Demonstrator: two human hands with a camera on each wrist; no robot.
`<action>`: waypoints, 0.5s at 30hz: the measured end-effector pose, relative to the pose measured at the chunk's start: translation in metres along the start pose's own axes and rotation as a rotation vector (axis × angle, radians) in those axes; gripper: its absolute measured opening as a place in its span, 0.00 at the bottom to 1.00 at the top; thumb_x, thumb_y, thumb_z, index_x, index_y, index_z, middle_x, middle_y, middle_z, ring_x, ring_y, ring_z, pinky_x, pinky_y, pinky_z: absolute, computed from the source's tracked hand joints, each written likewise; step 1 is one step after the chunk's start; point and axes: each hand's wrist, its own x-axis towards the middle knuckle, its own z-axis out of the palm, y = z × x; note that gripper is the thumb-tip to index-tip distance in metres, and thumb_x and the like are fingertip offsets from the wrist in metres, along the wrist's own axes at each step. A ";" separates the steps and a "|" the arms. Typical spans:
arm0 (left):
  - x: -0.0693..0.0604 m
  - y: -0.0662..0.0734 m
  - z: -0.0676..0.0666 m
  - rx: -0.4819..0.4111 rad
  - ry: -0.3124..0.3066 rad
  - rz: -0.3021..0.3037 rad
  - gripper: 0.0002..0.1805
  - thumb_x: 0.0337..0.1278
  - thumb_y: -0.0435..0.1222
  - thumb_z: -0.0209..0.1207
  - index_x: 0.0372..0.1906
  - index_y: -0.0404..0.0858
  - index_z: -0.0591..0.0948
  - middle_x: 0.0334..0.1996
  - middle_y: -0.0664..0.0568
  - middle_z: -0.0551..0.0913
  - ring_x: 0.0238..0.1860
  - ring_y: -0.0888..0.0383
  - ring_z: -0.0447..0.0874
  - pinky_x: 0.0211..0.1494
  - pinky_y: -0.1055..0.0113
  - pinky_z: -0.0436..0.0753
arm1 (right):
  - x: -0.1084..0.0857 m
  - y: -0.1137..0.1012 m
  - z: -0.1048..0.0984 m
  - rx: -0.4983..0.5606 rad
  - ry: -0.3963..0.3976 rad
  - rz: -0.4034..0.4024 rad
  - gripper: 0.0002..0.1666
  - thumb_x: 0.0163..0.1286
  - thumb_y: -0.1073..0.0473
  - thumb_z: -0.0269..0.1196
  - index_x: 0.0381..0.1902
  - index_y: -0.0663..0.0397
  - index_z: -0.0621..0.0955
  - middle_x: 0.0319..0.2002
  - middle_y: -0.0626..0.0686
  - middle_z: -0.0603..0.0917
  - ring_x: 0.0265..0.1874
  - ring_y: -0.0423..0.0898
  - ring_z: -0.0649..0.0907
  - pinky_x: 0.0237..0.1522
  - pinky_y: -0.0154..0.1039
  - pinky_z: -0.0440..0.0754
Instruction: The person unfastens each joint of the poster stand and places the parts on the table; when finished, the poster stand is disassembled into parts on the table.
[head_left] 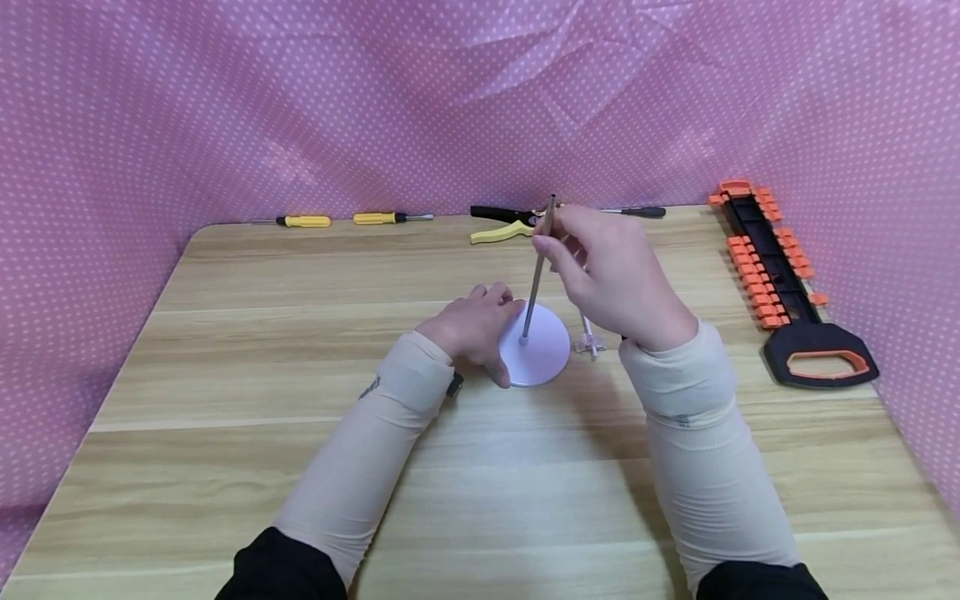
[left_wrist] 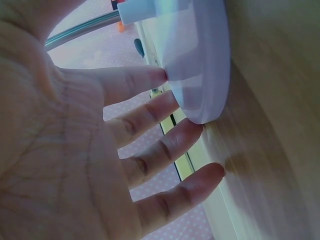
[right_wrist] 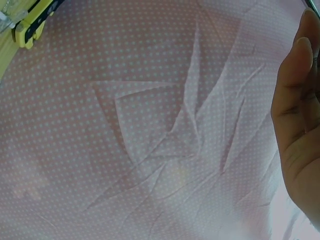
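A round white disc [head_left: 546, 354] rests on the table with a thin metal rod [head_left: 535, 287] standing from its centre, tilted slightly right at the top. My right hand [head_left: 618, 271] pinches the rod near its upper end between thumb and fingers. My left hand [head_left: 476, 327] spans the disc's left edge, thumb at the near side. In the left wrist view, fingertips of the left hand [left_wrist: 120, 135] touch the rim of the disc [left_wrist: 212, 65], fingers spread and nearly straight. The right wrist view shows only part of the right hand [right_wrist: 302, 120] at its right edge.
A small clear plastic piece [head_left: 590, 343] lies right of the disc. Along the back edge are two yellow-handled screwdrivers [head_left: 307, 222] [head_left: 375, 218], yellow-and-black pliers [head_left: 502, 233] and a dark-handled tool [head_left: 645, 212]. A black-and-orange rack [head_left: 776, 258] lies at the right.
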 end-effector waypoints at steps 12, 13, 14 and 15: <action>0.000 -0.001 -0.001 -0.012 -0.004 0.003 0.68 0.33 0.52 0.87 0.84 0.47 0.62 0.77 0.50 0.64 0.73 0.48 0.64 0.77 0.47 0.72 | 0.000 -0.001 0.001 -0.033 0.014 -0.021 0.08 0.79 0.62 0.64 0.39 0.61 0.86 0.27 0.53 0.83 0.27 0.46 0.81 0.32 0.42 0.79; 0.000 -0.001 -0.001 -0.013 -0.003 0.003 0.68 0.33 0.52 0.87 0.84 0.47 0.62 0.76 0.50 0.64 0.73 0.48 0.65 0.77 0.47 0.72 | 0.000 0.000 0.001 -0.029 0.015 -0.017 0.08 0.79 0.62 0.64 0.39 0.60 0.86 0.27 0.52 0.83 0.26 0.46 0.81 0.32 0.42 0.79; 0.000 -0.001 -0.001 -0.014 -0.003 0.004 0.68 0.33 0.52 0.87 0.84 0.47 0.62 0.76 0.50 0.64 0.73 0.48 0.65 0.77 0.47 0.72 | 0.000 0.001 0.001 -0.021 0.015 -0.014 0.08 0.79 0.62 0.64 0.39 0.60 0.86 0.27 0.52 0.83 0.26 0.46 0.81 0.32 0.42 0.80; 0.000 -0.001 -0.001 -0.016 -0.002 0.004 0.68 0.33 0.52 0.88 0.84 0.47 0.63 0.76 0.50 0.64 0.72 0.48 0.65 0.77 0.47 0.73 | 0.000 0.001 0.001 -0.013 0.015 -0.009 0.08 0.79 0.62 0.64 0.38 0.60 0.86 0.27 0.52 0.83 0.26 0.45 0.81 0.32 0.42 0.80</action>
